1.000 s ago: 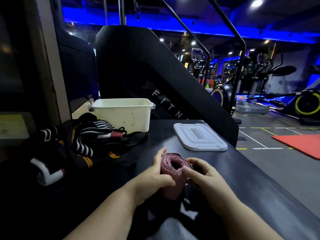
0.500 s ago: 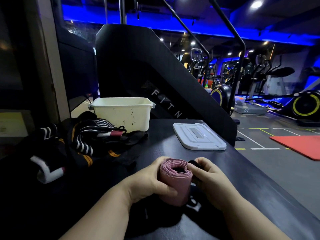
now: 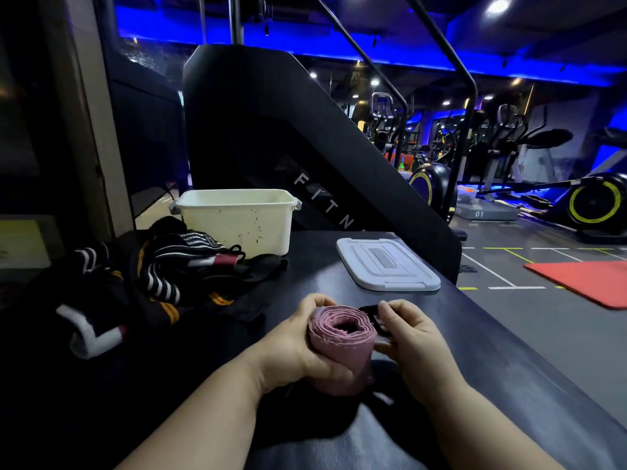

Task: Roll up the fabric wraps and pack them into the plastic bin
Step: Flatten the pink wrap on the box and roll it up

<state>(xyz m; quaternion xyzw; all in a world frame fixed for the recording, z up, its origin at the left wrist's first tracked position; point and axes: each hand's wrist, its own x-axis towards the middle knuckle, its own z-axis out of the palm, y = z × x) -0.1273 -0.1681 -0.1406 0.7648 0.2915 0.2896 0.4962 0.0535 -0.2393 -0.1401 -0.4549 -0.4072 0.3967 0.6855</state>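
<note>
My left hand [image 3: 291, 347] grips the pink wrap roll [image 3: 342, 349]; my right hand [image 3: 412, 337] pinches a black strap [image 3: 370, 311] beside it, the plastic bin [image 3: 237, 220] beyond.

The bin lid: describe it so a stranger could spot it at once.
Start at the dark tabletop before the slanted black machine panel. Right of the cream plastic bin lies the lid, flat and apart. It is the only pale grey rectangle there.

The left hand [image 3: 288, 347] grips a rolled pink fabric wrap [image 3: 341, 347], while the right hand [image 3: 412, 337] pinches its black end strap [image 3: 371, 313]. Far left stands a cream plastic bin [image 3: 237, 220], beside a grey flat lid [image 3: 386, 264] on the black table [image 3: 492, 368].
</note>
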